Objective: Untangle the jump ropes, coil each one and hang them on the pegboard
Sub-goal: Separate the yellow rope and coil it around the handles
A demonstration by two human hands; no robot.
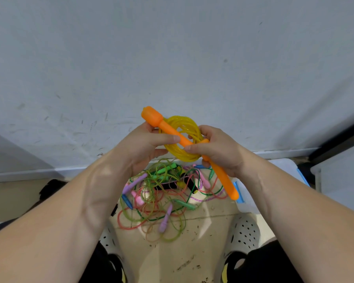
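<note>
Left hand (145,144) is curled around one side of a coiled yellow jump rope (184,123). Its thumb lies flat across the slim neck of the first orange handle (153,117) and its fingers wrap behind the loops. Right hand (221,150) grips the opposite side of the coil. Its thumb presses on the strands and its fingers are folded around the second orange handle (227,180).

The cord is glossy, translucent plastic, wound into a small round bundle of several turns and held up in front of the wall (172,58). The first handle is smooth matte plastic with a bulbous cap, and it slants up and to the left across the coil. The second is a long, tapering rod that juts down and to the right from under the right hand.

Below the hands, on the beige, grit-speckled floor (192,252), lies a tangle of jump ropes (151,209). Thin green, red and yellowish cords loop over one another. Among them lie a green handle (168,167), a purple handle (165,220), a blue handle (127,201), a pink handle (138,199) and black handles (168,185).

Just right of the tangle sits a white plastic container with blue trim (247,203). A white perforated clog (245,233) shows near the right forearm. The grey wall is scuffed and streaked.
</note>
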